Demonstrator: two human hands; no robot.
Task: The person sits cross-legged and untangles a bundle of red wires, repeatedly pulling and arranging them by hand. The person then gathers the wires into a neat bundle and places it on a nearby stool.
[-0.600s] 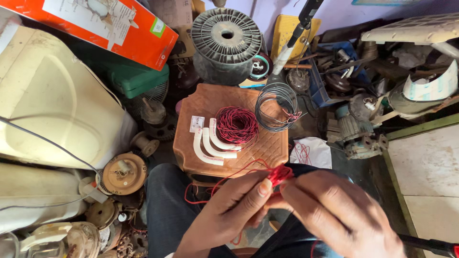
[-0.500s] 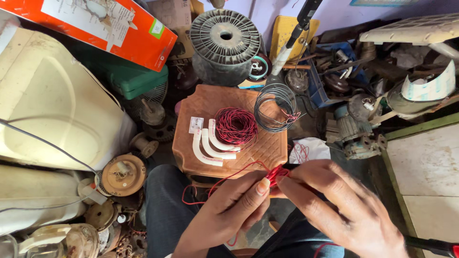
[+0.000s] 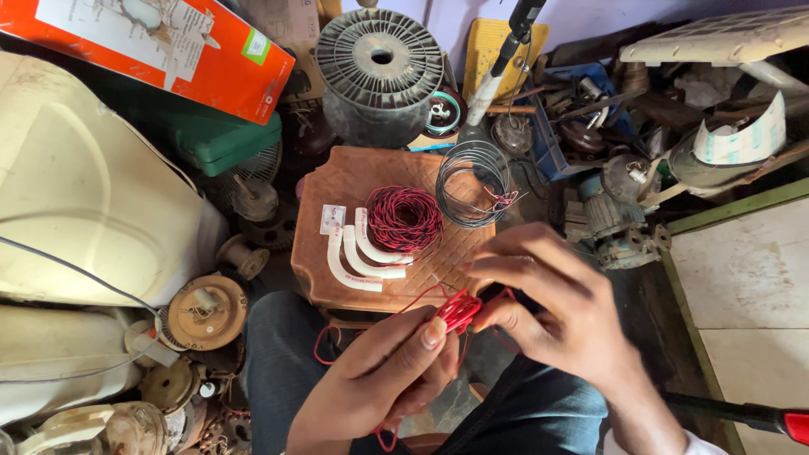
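Low centre of the frame: left hand (image 3: 379,379) and right hand (image 3: 556,312) meet, both pinching a small bundle of red wire (image 3: 459,309). Just above, the brown stool (image 3: 337,194) carries a red wire coil (image 3: 404,217) and white curved strips (image 3: 358,257); a grey coil (image 3: 472,181) overhangs its upper right corner.

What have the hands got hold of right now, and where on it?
Both hands pinch a small bundle of red wire: left hand grips its lower left side with thumb and fingers, right hand its right side. Loose strands trail below.
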